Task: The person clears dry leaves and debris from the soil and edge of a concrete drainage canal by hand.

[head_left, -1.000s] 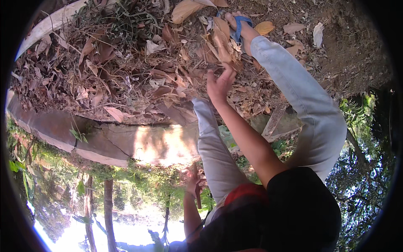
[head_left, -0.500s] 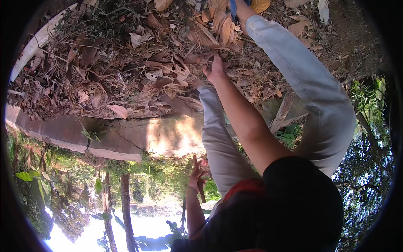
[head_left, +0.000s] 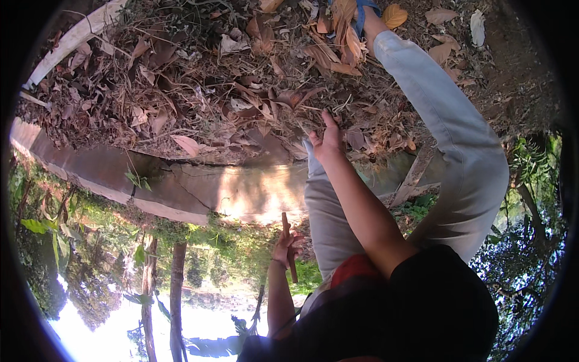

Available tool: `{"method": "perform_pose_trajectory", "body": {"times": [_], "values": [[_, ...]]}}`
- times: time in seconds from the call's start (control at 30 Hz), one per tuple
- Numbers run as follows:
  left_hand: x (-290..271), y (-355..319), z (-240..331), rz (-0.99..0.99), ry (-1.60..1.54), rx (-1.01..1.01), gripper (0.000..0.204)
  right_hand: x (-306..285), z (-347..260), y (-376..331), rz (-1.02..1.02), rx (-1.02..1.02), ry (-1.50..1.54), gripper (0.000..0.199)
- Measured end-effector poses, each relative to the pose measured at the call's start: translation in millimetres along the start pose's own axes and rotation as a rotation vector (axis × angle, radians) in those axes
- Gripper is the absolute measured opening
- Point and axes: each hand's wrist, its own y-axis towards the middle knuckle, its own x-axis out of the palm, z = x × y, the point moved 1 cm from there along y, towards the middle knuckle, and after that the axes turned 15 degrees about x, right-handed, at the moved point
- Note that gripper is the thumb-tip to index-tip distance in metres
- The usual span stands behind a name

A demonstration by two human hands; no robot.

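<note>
The left hand (head_left: 284, 248) is clamped on a brown stick (head_left: 292, 260), beside the pale trousers (head_left: 330, 208); the right hand (head_left: 328, 142) is at the dry leaves (head_left: 265, 102), thumb and forefinger apart, contact unclear; beyond it, a blue sandal strap (head_left: 360, 17); farther off, 2 tree trunks (head_left: 177, 289) past a low wall (head_left: 193, 181).

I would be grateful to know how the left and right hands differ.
The left hand grips a brown stick; the right hand is open, holding nothing I can make out. The left hand shows against greenery, the right hand over dry leaves. Both are bare.
</note>
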Motion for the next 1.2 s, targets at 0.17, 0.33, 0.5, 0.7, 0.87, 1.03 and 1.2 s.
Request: {"method": "perform_pose_trajectory", "body": {"times": [0.17,0.33,0.5,0.7,0.87,1.03,1.2], "values": [[-18.4,1.4,-21.8,0.028,-0.053,0.034,0.040,-9.5,-52.8,1.0,0.219,-0.188,-0.140,0.049],[-19.9,12.4,-47.6,0.046,-0.119,0.037,0.032,9.1,-116.6,15.6,0.180,-0.137,-0.325,0.047],[-8.3,45.1,-77.8,0.002,-0.122,0.154,0.050,48.9,-65.3,-63.9,0.475,-0.313,-0.723,0.069],[0.8,55.2,-102.0,0.066,-0.102,0.417,0.066,19.5,14.6,-95.8,0.349,-0.366,-1.089,0.091],[6.7,69.8,-131.0,0.078,-0.351,0.306,0.059,-22.9,-5.0,-76.1,0.400,-0.028,-1.155,0.066],[22.9,81.8,-146.7,0.142,-0.500,0.268,0.052,-44.6,26.5,-100.2,0.248,0.046,-1.429,0.062],[37.1,79.4,-163.4,0.124,-0.577,0.218,0.051,-8.7,39.5,-120.9,0.181,-0.106,-1.493,0.062]]}}
